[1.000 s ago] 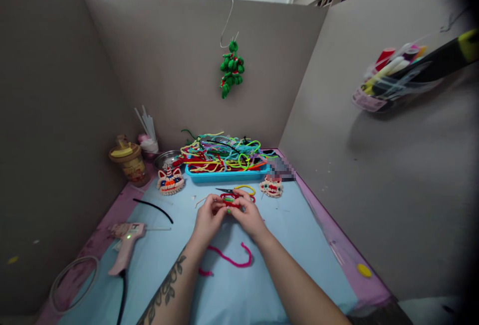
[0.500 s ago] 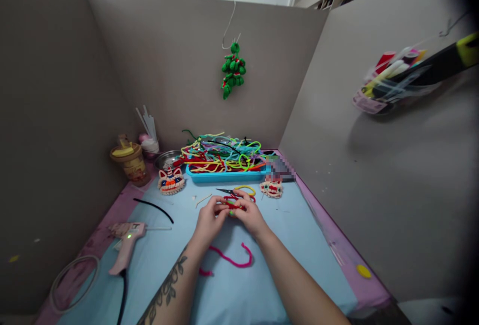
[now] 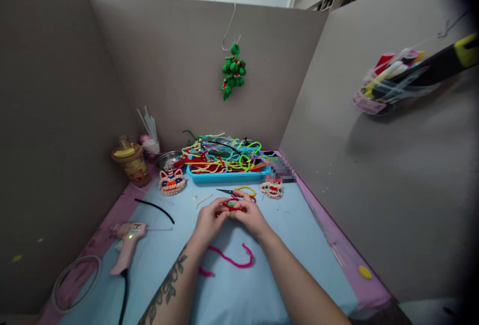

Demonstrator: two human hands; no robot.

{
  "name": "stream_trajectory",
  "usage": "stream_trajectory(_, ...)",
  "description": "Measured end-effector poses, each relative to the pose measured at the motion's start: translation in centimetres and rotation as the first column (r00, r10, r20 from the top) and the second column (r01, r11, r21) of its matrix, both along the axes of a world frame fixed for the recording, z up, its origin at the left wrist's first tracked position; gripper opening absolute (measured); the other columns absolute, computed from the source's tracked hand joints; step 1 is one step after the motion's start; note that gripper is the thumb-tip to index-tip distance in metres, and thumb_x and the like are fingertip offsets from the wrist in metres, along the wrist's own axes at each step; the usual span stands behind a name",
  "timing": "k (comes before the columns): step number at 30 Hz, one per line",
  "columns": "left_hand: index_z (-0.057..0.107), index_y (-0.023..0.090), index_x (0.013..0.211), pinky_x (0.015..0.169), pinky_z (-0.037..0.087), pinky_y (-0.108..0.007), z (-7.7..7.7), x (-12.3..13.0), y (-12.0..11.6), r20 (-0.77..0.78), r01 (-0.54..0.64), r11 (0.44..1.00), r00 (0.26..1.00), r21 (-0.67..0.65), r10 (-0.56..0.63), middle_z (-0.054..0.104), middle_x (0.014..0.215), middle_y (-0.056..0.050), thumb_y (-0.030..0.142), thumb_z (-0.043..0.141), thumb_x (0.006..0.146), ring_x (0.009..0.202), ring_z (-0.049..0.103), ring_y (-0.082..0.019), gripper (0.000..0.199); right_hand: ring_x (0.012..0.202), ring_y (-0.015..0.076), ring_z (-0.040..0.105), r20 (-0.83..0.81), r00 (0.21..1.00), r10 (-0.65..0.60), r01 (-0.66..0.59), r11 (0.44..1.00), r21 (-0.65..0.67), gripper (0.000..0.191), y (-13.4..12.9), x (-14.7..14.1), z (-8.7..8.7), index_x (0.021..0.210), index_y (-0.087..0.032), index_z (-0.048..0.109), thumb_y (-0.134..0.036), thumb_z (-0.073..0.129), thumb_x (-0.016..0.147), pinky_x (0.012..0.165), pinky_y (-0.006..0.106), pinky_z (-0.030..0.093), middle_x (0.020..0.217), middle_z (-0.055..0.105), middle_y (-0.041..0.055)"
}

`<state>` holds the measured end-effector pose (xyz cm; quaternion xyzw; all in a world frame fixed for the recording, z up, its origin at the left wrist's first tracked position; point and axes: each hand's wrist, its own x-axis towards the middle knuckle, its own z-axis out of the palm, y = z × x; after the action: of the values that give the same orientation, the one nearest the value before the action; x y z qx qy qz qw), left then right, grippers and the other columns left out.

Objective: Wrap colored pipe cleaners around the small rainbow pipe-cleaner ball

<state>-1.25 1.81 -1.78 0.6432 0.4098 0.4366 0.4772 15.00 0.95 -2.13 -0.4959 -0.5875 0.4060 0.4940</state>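
My left hand (image 3: 209,219) and my right hand (image 3: 250,216) meet over the middle of the table. Between their closed fingertips they pinch a small red and green pipe cleaner piece (image 3: 235,206), partly hidden by the fingers. Just beyond lie scissors (image 3: 225,192) with dark blades, and one yellow handle loop shows. A magenta pipe cleaner (image 3: 234,264) curves across the cloth between my forearms, its left part covered by my left arm. A short cream pipe cleaner (image 3: 204,200) lies to the left of the scissors.
A blue tray (image 3: 224,178) heaped with colourful pipe cleaners stands at the back. Lion-face pieces sit left (image 3: 172,182) and right (image 3: 272,188). At left are a pink glue gun (image 3: 129,247), a black pipe cleaner (image 3: 155,208), a metal bowl (image 3: 164,158) and a cup (image 3: 134,168). Grey panels enclose the table.
My fingers have shifted slightly around the red and green piece, and less of its green shows between them. The view has tilted a little; nothing else has visibly moved.
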Motion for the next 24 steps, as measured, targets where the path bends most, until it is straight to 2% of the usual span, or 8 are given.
stream_trajectory(6,0.061,0.020,0.121,0.077,0.053,-0.032,0.3,-0.1,-0.1,-0.023,0.012,1.000,1.000,0.010,-0.012,0.075,0.087,-0.006,0.021,0.064,0.074,0.080,0.069,-0.021,0.046,0.124,0.0274,0.047,-0.056,0.995,0.079,-0.083,0.994,-0.070,0.012,0.0,0.3,0.4,0.059,-0.019,0.065,-0.025,0.072,0.065,0.103,0.040,0.033,0.135,0.047,0.0093)
stream_trajectory(10,0.056,0.018,0.120,0.060,0.050,-0.026,1.0,0.1,-0.3,0.019,-0.014,1.000,1.000,-0.027,0.015,0.073,0.077,-0.004,0.023,0.068,0.071,0.062,0.065,-0.016,0.051,0.126,0.0281,0.045,-0.054,0.997,0.050,-0.053,0.997,-0.051,0.011,0.2,0.3,-0.1,0.061,-0.020,0.065,-0.027,0.070,0.066,0.105,0.043,0.031,0.131,0.051,0.0098)
stream_trajectory(12,0.050,0.017,0.117,0.049,0.045,-0.022,1.5,0.3,-0.4,0.054,-0.038,0.995,0.998,-0.096,0.043,0.070,0.070,-0.001,0.027,0.069,0.069,0.049,0.058,-0.012,0.053,0.127,0.0283,0.045,-0.098,0.994,0.046,-0.049,0.999,-0.022,0.011,0.3,0.4,-0.2,0.073,-0.021,0.068,-0.029,0.071,0.066,0.105,0.044,0.032,0.131,0.052,0.0095)
stream_trajectory(14,0.044,0.018,0.112,0.041,0.038,-0.019,2.0,0.3,-0.4,0.103,-0.078,0.979,0.990,-0.188,0.098,0.067,0.066,0.002,0.031,0.071,0.067,0.041,0.050,-0.009,0.054,0.124,0.0281,0.048,-0.204,0.978,0.035,-0.035,0.999,0.004,0.028,0.4,0.4,-0.4,0.094,-0.023,0.067,-0.033,0.070,0.068,0.103,0.045,0.036,0.131,0.053,0.0095)
stream_trajectory(16,0.041,0.019,0.105,0.038,0.034,-0.017,2.4,0.2,-0.2,0.164,-0.133,0.953,0.969,-0.274,0.182,0.065,0.064,0.004,0.034,0.072,0.064,0.038,0.045,-0.007,0.054,0.119,0.0271,0.052,-0.302,0.953,-0.027,0.038,0.999,0.029,0.040,0.4,0.6,-0.4,0.109,-0.025,0.061,-0.038,0.066,0.072,0.099,0.045,0.040,0.129,0.054,0.0098)
stream_trajectory(17,0.040,0.020,0.102,0.037,0.031,-0.016,2.5,0.1,-0.1,0.198,-0.159,0.938,0.953,-0.309,0.227,0.064,0.063,0.005,0.035,0.073,0.063,0.037,0.043,-0.006,0.053,0.117,0.0265,0.053,-0.326,0.942,-0.073,0.092,0.995,0.044,0.039,0.5,0.7,-0.4,0.110,-0.025,0.059,-0.039,0.064,0.074,0.098,0.044,0.042,0.128,0.055,0.0100)
stream_trajectory(20,0.036,0.021,0.095,0.037,0.025,-0.015,2.7,-0.2,0.1,0.291,-0.189,0.903,0.904,-0.386,0.314,0.061,0.061,0.007,0.038,0.075,0.059,0.034,0.038,-0.003,0.055,0.114,0.0259,0.054,-0.271,0.946,-0.180,0.218,0.969,0.118,0.026,0.3,0.9,-0.2,0.097,-0.023,0.062,-0.039,0.062,0.076,0.094,0.042,0.046,0.127,0.053,0.0105)
stream_trajectory(24,0.034,0.021,0.095,0.036,0.022,-0.015,2.5,0.0,0.1,0.303,-0.183,0.888,0.895,-0.423,0.329,0.058,0.058,0.008,0.039,0.077,0.057,0.033,0.035,-0.002,0.060,0.117,0.0261,0.050,-0.052,0.975,-0.215,0.221,0.959,0.179,0.018,-0.2,0.4,0.4,0.090,-0.023,0.067,-0.036,0.061,0.079,0.092,0.041,0.047,0.125,0.051,0.0104)
